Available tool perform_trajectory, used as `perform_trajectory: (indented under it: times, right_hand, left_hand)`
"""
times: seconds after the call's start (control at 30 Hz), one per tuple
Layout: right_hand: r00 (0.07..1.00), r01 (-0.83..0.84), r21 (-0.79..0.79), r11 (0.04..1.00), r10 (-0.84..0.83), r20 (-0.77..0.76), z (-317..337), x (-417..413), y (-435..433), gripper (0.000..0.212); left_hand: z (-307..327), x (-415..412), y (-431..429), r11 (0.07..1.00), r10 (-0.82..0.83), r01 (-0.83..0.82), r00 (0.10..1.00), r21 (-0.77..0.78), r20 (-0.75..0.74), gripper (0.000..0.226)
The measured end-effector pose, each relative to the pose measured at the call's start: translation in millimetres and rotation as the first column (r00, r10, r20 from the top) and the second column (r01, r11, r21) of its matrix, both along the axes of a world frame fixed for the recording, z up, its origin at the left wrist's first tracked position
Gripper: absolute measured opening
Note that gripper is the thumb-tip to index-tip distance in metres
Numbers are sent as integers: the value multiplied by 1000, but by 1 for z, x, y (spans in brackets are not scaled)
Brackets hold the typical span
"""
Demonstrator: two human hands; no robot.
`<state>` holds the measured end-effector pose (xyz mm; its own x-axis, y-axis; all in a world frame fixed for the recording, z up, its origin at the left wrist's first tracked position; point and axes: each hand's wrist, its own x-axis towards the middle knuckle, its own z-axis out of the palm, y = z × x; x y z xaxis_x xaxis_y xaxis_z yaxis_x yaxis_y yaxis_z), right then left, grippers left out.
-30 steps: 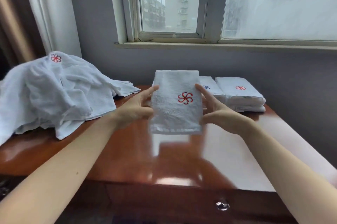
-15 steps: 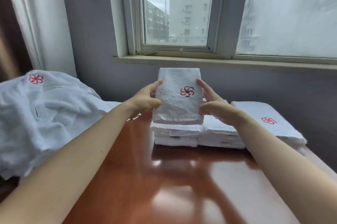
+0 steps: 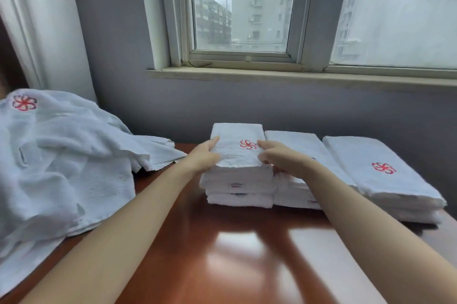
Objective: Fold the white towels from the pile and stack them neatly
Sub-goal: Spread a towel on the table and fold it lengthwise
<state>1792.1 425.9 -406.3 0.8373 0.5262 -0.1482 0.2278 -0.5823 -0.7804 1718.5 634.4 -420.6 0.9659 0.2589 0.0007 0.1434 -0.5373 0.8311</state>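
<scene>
Stacks (image 3: pixel 294 141): three; left hand (image 3: pixel 205 158), right hand (image 3: pixel 280 160) fingers grip one folded towel (image 3: pixel 235 136) atop leftmost.

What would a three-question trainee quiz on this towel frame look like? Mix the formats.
1. True or false: the left hand and right hand both hold the top towel of the leftmost stack.
2. The unfolded pile lies: A) left of the stacks, B) right of the stacks, C) on the floor.
3. Fill in: ___ folded stacks stand side by side on the table.
Key: 1 true; 2 A; 3 three.
</scene>
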Motion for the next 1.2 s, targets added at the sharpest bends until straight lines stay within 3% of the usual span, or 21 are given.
perform_trajectory:
  times: [0.07, 0.1, 0.27, 0.37, 0.5, 0.73, 1.0, 1.13, 1.2]
  right_hand:
    - [999, 30, -40, 999, -29, 38, 3, -5, 2, 49]
    - [998, 41, -48, 998, -39, 47, 7, -12, 3, 15]
    - [943, 87, -177, 980, -24, 333, 22, -45, 1, 19]
    - [834, 121, -237, 964, 31, 551, 28, -70, 4, 42]
    - [712, -58, -216, 975, 192, 676, 36, -110, 28, 45]
    - [645, -263, -207, 942, 331, 689, 40, -172, 111, 52]
    - [536, -423, -271, 865, 480, 694, 19, -225, 221, 58]
    - [539, -457, -291, 840, 522, 661, 3, -240, 270, 63]
    - [585, -452, -254, 855, 499, 639, -4, -245, 288, 71]
  left_hand:
    - [0, -5, -3, 998, 2, -2, 1000, 66, 6, 68]
    - [0, -8, -4, 995, 8, -10, 1000, 102, 20, 65]
    - [5, -40, -11, 980, -4, -6, 999, 198, 48, 51]
    - [10, -72, -12, 957, -39, 18, 997, 290, 67, 52]
    - [21, -121, 6, 941, -16, -38, 988, 337, 156, 46]
    - [33, -223, 83, 863, 224, -294, 952, 411, 211, 40]
    - [14, -309, 174, 796, 429, -455, 889, 400, 159, 56]
    - [0, -327, 201, 800, 454, -462, 883, 384, 117, 65]
    - [-6, -330, 210, 813, 446, -447, 890, 374, 95, 66]
